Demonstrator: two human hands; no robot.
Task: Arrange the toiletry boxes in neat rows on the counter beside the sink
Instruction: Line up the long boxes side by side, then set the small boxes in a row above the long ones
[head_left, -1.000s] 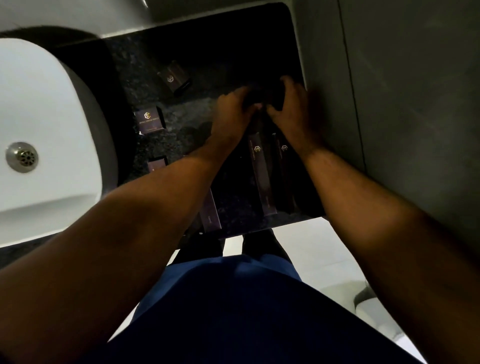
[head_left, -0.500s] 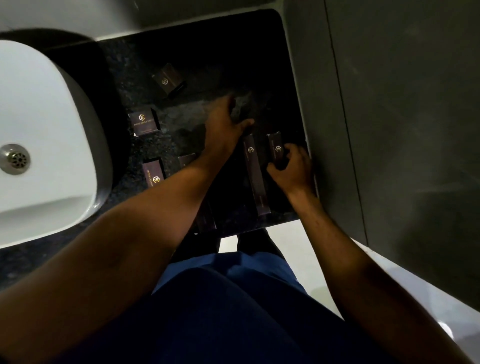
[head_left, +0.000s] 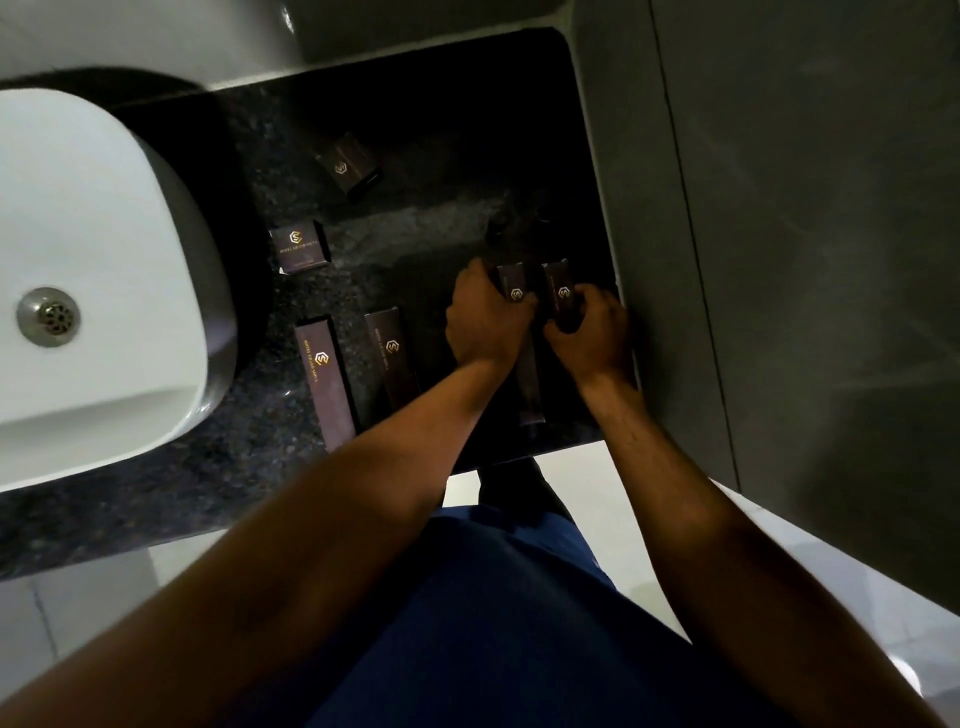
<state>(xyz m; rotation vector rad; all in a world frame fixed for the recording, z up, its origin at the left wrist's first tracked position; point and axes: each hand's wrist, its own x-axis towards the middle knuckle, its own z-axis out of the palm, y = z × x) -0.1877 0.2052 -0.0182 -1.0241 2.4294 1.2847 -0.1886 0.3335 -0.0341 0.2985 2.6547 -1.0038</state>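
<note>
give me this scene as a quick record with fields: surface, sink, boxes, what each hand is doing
surface: dark speckled counter, wall on its right
sink: white basin at the left
long boxes: two lying side by side near the sink; two more under the hands by the wall
small boxes: one beside the basin, one farther back, turned askew
left hand: gripping the left long box
right hand: gripping the right long box

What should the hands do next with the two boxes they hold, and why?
Probably nudge the right box flush against the left box and level their far ends. Left hand and right hand each grip one, side by side near the wall; the pair looks slightly apart.
</note>
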